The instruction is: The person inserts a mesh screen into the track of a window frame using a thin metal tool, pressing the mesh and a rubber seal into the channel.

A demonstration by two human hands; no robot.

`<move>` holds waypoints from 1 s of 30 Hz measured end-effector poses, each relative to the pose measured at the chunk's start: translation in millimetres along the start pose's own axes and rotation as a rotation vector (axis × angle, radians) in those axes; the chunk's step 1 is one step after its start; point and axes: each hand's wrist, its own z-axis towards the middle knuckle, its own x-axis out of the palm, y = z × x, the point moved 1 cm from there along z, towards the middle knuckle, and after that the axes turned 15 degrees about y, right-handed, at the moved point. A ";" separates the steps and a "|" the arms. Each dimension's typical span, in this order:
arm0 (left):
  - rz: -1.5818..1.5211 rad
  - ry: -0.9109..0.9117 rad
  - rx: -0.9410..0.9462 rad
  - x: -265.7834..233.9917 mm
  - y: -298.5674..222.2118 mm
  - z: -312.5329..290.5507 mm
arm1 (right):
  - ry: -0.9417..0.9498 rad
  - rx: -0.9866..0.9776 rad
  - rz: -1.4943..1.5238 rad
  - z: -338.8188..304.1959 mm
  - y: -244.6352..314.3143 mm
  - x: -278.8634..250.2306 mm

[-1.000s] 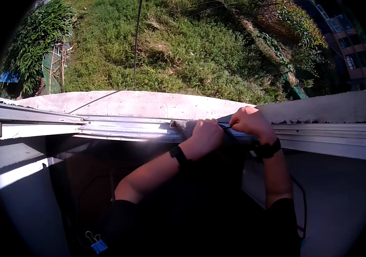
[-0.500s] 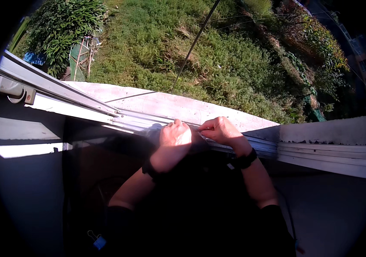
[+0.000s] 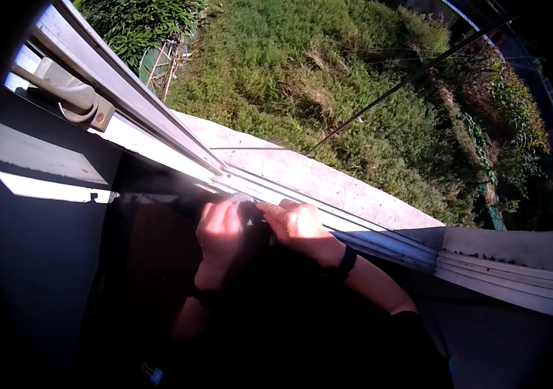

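My left hand [image 3: 220, 230] is curled closed beside the near edge of the white window track [image 3: 328, 220]. Just to its right, my right hand [image 3: 302, 228] has thumb and forefinger pinched together, pointing left. Between the two hands is a small dark, greyish thing [image 3: 249, 210], partly covered by the fingers. Both hands seem to grip it, but shade and blur hide its kind. My fingertips are in front of the track's near edge, close to the corner where the sash frame [image 3: 153, 110] meets it. Dark bands circle both wrists.
A beige window handle [image 3: 72, 94] sticks out from the frame at the left. Beyond the track lies a pale outer ledge [image 3: 302, 172], with overgrown grass [image 3: 276, 78] below it. A thin dark cable [image 3: 406, 81] crosses outside. A binder clip [image 3: 154, 374] shows low in the shadow.
Both hands have come off the track, moving left and nearer to me, still close together. The view has turned, so the window handle and sash frame look larger and the track slants more.
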 end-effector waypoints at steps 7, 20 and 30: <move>0.030 0.012 -0.049 -5.3 35.0 13.9 | 0.089 0.088 -0.365 42.8 43.6 28.6; 0.201 0.259 -0.133 9.7 50.7 40.0 | 0.042 -0.044 -0.497 57.0 31.7 25.4; 0.090 0.195 -0.121 49.2 18.6 9.2 | -0.090 -0.002 -0.492 -3.4 18.0 11.5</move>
